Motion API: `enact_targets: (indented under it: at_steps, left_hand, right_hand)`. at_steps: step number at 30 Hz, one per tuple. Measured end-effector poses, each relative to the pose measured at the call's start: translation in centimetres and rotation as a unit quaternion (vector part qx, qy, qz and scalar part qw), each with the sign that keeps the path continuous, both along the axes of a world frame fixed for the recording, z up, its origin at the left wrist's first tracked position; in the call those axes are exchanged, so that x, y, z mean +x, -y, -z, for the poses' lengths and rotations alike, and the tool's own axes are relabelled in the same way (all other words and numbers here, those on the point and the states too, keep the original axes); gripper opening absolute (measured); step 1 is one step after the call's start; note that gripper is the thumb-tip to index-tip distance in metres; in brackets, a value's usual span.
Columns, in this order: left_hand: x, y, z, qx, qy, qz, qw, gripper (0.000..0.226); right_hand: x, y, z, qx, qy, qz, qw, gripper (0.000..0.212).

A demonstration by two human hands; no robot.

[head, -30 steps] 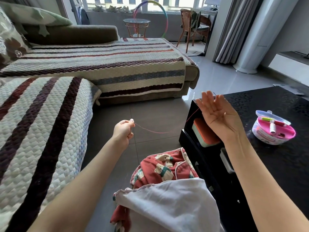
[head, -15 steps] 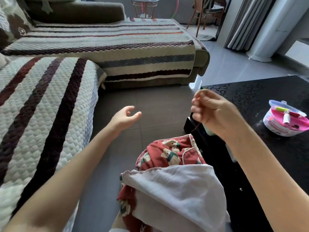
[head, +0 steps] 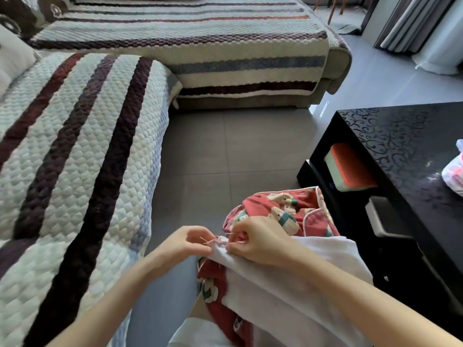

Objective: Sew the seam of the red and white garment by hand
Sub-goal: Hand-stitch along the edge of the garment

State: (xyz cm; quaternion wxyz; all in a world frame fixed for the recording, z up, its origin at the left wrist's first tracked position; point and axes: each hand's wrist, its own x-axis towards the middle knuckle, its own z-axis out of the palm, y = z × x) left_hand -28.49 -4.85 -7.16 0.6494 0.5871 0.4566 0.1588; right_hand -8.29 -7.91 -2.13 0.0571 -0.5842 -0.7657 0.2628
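Observation:
The red and white garment [head: 283, 291] lies over my lap, its white lining up and the red printed side showing beyond it. My left hand [head: 185, 244] pinches the garment's seam edge from the left. My right hand [head: 260, 240] pinches the same edge from the right, and a thin needle [head: 231, 232] sticks out by its fingertips. A short bit of pink thread [head: 206, 241] shows between the two hands. The hands are almost touching at the seam.
A sofa with a striped quilted cover [head: 75, 151] runs along my left and across the back. A black coffee table [head: 406, 176] stands at my right, with a pink sewing box [head: 454, 174] at its far right edge. Grey floor tiles [head: 233, 151] lie between.
Both hands dropped from stretching the thread in the air down to the garment's edge and closed on the seam. The camera tilted downward.

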Motion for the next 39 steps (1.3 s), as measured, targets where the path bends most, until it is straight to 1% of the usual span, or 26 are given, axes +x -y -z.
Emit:
enact_targets:
  at_steps: [2,5,8,11,14,16,18,19,22,24,25,27,31,34,36,39]
  left_hand:
    - [0.0,0.4,0.3,0.022,-0.008,-0.026,0.999,0.013]
    - [0.5,0.7,-0.9,0.032,0.033,-0.057,0.997,0.005]
    - [2.1,0.8,-3.5,0.011,0.086,-0.047,0.995,0.008]
    - [4.4,1.2,-6.1,0.007,0.093,0.000,0.996,0.014]
    - [6.5,1.5,-8.6,0.012,0.088,0.009,0.996,0.010]
    - [7.7,1.6,-9.9,0.022,0.075,-0.007,0.997,0.015]
    - [8.6,1.7,-10.9,0.016,0.074,-0.025,0.997,0.018]
    - [8.9,1.8,-11.2,0.008,0.074,-0.033,0.997,0.019]
    - [9.6,2.0,-12.3,-0.018,0.078,-0.045,0.996,0.015]
    - [9.9,2.2,-12.7,-0.030,0.090,-0.048,0.994,0.014]
    - [10.1,2.3,-12.9,-0.032,0.095,-0.048,0.994,0.015]
    - [10.3,2.4,-13.1,-0.031,0.103,-0.046,0.993,0.018]
    - [10.5,2.5,-13.2,-0.038,0.115,-0.040,0.992,0.019]
    - [10.5,2.5,-13.3,-0.041,0.123,-0.036,0.991,0.008]
    - [10.6,2.5,-13.3,-0.038,0.120,-0.035,0.991,0.007]
    - [10.6,2.5,-13.3,-0.034,0.106,-0.042,0.993,0.015]
  right_hand:
    - [0.0,0.0,0.4,0.012,0.010,0.013,1.000,0.028]
    - [1.6,0.0,0.1,-0.013,-0.048,0.068,0.996,0.027]
    - [4.0,0.6,-0.9,-0.027,-0.150,0.108,0.982,0.017]
    - [5.9,1.8,-2.9,-0.033,-0.226,0.132,0.964,0.016]
    - [7.7,2.5,-4.7,-0.020,-0.262,0.158,0.952,0.016]
    - [8.5,2.9,-5.5,-0.006,-0.273,0.158,0.949,0.017]
    - [9.2,3.4,-5.9,0.002,-0.291,0.164,0.942,0.025]
    - [9.3,3.6,-6.3,0.010,-0.300,0.168,0.939,0.024]
    - [9.5,4.2,-6.8,0.030,-0.305,0.175,0.936,0.016]
    - [9.3,4.8,-6.9,0.054,-0.307,0.170,0.935,0.019]
    - [9.2,5.0,-6.9,0.071,-0.319,0.175,0.929,0.019]
    - [9.0,5.7,-7.1,0.101,-0.327,0.180,0.922,0.017]
    - [8.1,6.8,-7.4,0.166,-0.270,0.140,0.938,0.016]
    - [7.8,7.0,-7.4,0.209,-0.234,0.142,0.939,0.019]
    - [7.8,6.9,-7.3,0.216,-0.238,0.157,0.934,0.020]
    - [7.8,6.9,-7.3,0.217,-0.243,0.163,0.931,0.021]
